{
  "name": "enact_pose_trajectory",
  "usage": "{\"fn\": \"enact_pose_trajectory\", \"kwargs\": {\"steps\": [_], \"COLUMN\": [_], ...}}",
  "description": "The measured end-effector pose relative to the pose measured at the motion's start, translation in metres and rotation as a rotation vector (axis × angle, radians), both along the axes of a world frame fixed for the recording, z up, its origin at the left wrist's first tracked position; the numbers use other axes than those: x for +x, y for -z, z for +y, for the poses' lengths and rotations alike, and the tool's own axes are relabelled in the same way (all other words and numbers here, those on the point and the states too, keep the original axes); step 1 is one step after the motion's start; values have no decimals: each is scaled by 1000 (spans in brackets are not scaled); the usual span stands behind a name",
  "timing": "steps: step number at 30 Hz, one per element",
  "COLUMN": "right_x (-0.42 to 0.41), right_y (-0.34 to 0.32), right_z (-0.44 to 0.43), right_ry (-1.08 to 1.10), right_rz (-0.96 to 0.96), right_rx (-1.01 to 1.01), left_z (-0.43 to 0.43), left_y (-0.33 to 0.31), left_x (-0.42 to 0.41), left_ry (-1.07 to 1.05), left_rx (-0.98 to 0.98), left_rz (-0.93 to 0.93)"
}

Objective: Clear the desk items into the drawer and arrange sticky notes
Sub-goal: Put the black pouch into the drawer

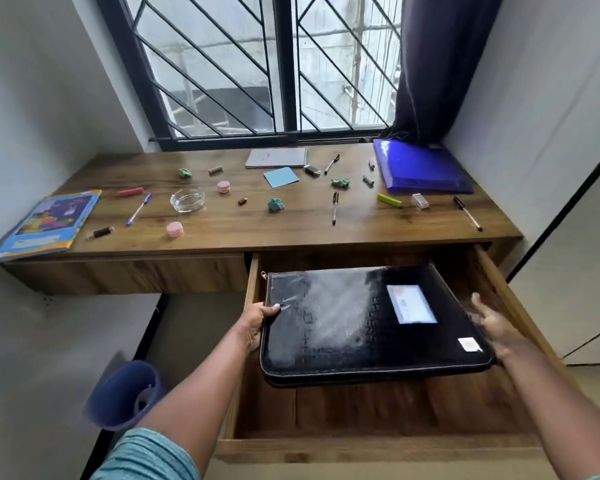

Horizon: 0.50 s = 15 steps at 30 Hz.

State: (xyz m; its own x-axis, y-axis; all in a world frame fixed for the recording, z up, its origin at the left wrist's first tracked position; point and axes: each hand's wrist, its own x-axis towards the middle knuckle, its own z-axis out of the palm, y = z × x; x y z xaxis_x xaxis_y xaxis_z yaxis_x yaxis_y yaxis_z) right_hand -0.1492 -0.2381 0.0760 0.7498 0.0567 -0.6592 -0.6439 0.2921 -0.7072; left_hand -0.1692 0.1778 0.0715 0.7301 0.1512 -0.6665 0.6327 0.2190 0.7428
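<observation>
A black zippered folder [354, 323] hangs level over the open wooden drawer [326, 410]. My left hand [258, 323] grips its left edge, thumb on top. My right hand [492, 323] is at the folder's right edge with fingers spread and blurred; I cannot tell whether it holds the folder. On the desk [257, 223] lie a blue sticky-note pad [280, 177], a blue folder [420, 168], a white notepad [277, 157], a colourful book [49, 223], several pens, erasers and small items.
A glass ashtray [187, 200] sits left of centre on the desk. A window with bars and a dark curtain [437, 64] stand behind it. A blue bin [125, 393] lies on the floor at the left. White walls close in on both sides.
</observation>
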Motion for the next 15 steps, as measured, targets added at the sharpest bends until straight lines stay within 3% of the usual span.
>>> {"fn": "enact_pose_trajectory", "kwargs": {"steps": [3, 5, 10, 15], "right_x": [20, 30, 53, 77], "right_y": [8, 19, 53, 70], "right_z": [9, 14, 26, 44], "right_ry": [-140, -179, -237, -254], "right_rz": [146, 187, 56, -74], "right_rx": [-31, -184, -468, -536], "left_z": [-2, -1, -16, -16], "left_y": [20, 37, 35, 40], "left_x": [21, 38, 67, 99], "left_ry": [100, 161, 295, 298], "left_rx": [200, 355, 680, 768], "left_rz": [17, 55, 85, 104]}}
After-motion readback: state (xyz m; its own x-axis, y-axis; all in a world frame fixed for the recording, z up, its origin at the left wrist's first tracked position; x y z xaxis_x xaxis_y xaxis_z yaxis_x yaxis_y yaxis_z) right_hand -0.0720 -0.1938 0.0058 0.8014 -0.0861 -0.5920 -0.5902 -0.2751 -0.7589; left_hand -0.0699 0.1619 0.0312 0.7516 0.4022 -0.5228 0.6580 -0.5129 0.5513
